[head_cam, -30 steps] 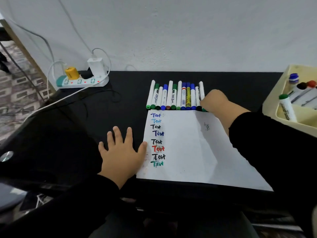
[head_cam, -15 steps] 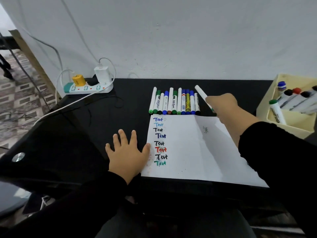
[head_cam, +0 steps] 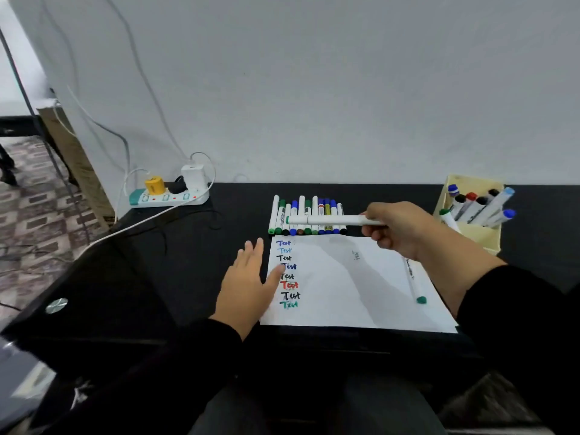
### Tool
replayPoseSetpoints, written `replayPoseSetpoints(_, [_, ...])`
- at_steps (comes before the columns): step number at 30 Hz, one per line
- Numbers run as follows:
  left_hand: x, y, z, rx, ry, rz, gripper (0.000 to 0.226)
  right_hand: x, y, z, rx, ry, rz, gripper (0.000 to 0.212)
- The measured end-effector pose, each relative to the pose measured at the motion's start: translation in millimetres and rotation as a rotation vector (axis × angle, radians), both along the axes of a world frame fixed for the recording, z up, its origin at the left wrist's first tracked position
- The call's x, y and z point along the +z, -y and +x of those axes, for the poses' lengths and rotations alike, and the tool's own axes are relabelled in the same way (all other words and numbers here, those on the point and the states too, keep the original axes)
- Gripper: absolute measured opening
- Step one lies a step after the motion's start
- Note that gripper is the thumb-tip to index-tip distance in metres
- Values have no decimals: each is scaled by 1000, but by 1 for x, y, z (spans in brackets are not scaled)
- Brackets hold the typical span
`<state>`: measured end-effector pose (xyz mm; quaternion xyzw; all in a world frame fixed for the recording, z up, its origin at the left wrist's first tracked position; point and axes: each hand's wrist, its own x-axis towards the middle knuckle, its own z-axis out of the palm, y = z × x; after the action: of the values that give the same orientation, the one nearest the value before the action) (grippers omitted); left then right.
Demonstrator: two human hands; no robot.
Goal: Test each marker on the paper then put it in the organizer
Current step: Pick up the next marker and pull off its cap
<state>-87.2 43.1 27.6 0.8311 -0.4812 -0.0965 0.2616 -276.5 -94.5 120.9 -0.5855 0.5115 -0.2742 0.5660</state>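
The right hand (head_cam: 397, 229) is raised above the far edge of the white sheet of paper (head_cam: 351, 284), with fingers curled around one end of a white marker with a green cap (head_cam: 326, 220). This marker is held level, pointing left, in front of the row of capped markers (head_cam: 306, 216). The marker is clear of the paper.

The left hand (head_cam: 248, 284) is flat, with fingers straight and together, palm down. It lies at the left edge of the paper, with the thumb over the column of handwritten "Test" words (head_cam: 288, 274). It holds nothing.

A second white marker with a green end (head_cam: 413, 282) lies on the right part of the paper, green end toward the near edge.

The row of capped markers lies side by side on the black table (head_cam: 194, 262), just beyond the far edge of the paper. The pale yellow plastic organizer (head_cam: 470, 227) stands near the right edge of the table. It contains several markers with blue, black, red and green caps, leaning to the right.

A white power strip with plugs and a yellow adapter (head_cam: 169, 194) sits at the far left corner of the table, against the wall.
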Motion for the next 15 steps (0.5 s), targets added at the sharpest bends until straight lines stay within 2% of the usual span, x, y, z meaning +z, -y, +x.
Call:
replayPoseSetpoints(3, [22,-1,-10,-123,-125,-226,72,6,-8,-3,60,30,25,15])
replayPoseSetpoints(9, [46,1,-9,-121,-234,-358,69,12,-17,-1,98,56,65,14])
replayPoseSetpoints(13, [56,-7,-7,-136,-158,-358,54,13,-21,0,143,46,68,14])
replayPoseSetpoints(15, [58,-9,-6,-144,-83,-307,43,13,-22,1,142,109,98,18])
